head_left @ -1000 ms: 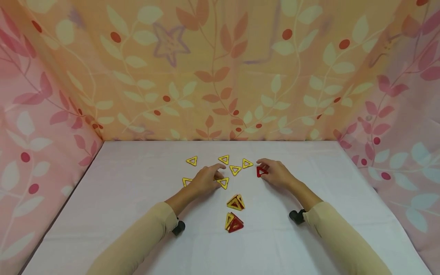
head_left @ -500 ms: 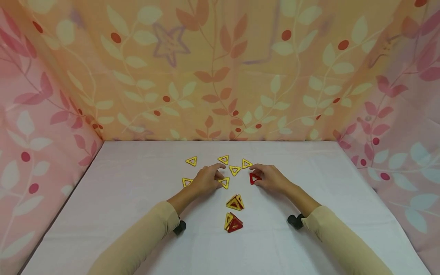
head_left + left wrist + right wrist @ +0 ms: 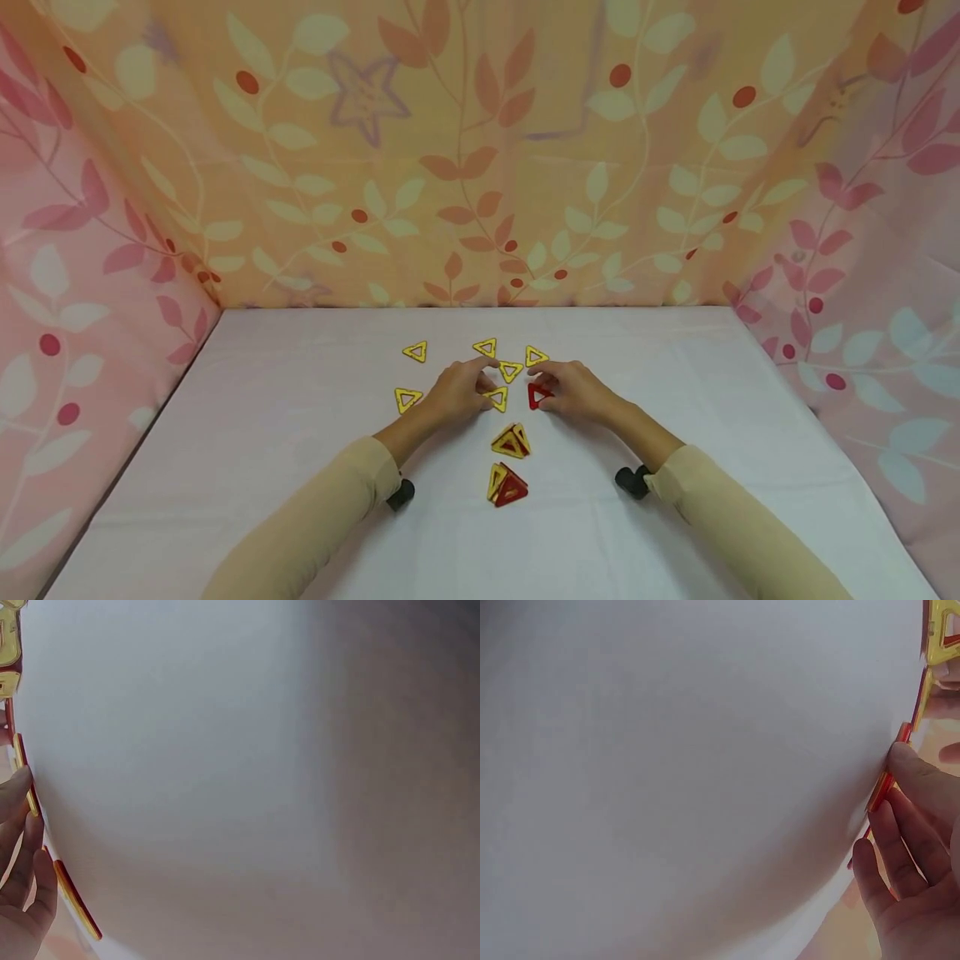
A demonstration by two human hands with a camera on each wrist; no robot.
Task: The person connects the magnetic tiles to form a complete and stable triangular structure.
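The left hand (image 3: 456,393) pinches a yellow triangle (image 3: 499,400) between thumb and fingers, low over the white table. Facing it, the right hand (image 3: 573,392) holds a red triangle (image 3: 534,396) the same way; a small gap separates the two pieces. In the left wrist view the hand (image 3: 26,877) grips a thin yellow-and-red edge (image 3: 33,801). From the right wrist, the thumb and fingers of the hand (image 3: 922,855) are on a red-and-yellow edge (image 3: 883,789). Just beyond the hands lies a yellow triangle (image 3: 510,363).
More yellow triangles lie at the back (image 3: 485,347), back left (image 3: 416,352), left (image 3: 407,400) and beside the right fingertips (image 3: 535,356). Nearer the person are two overlapping yellow-and-red clusters (image 3: 510,442) (image 3: 511,490). Patterned cloth (image 3: 465,167) borders the table (image 3: 262,467).
The right hand has moved left and slightly toward the person with the red triangle. The left hand has shifted a little right with the yellow one, narrowing the gap between them.
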